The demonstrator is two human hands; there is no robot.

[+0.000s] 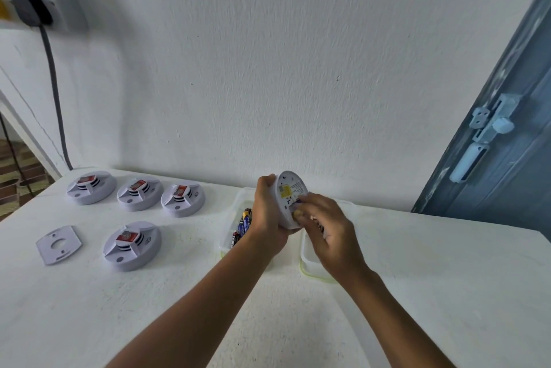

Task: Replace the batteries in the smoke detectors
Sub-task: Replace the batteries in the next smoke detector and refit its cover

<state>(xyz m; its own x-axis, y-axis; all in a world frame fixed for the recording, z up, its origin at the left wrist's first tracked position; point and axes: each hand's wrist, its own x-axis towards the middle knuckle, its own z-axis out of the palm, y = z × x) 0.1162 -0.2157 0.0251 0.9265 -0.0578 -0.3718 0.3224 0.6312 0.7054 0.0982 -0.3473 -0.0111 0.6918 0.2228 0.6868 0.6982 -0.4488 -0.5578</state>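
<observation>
Smoke detector [290, 188], held above the table [417, 278] near the far wall, its back face turned toward the viewer. Left hand [268, 215] wraps the rim; right hand [331, 227] presses fingertips [298, 214] into the battery bay, whether pinching a cell cannot be told. Likely light, rigid, smooth plastic: best gripped by the rim. Below, left: container of batteries [243, 223]. Far left: four more detectors [132, 245] and a mounting plate [58, 244].

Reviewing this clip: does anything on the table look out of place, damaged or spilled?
Nothing spilled or visibly damaged. One loose mounting plate lies apart, left of the four detectors, detached from any unit; probably it belongs to the held detector.
</observation>
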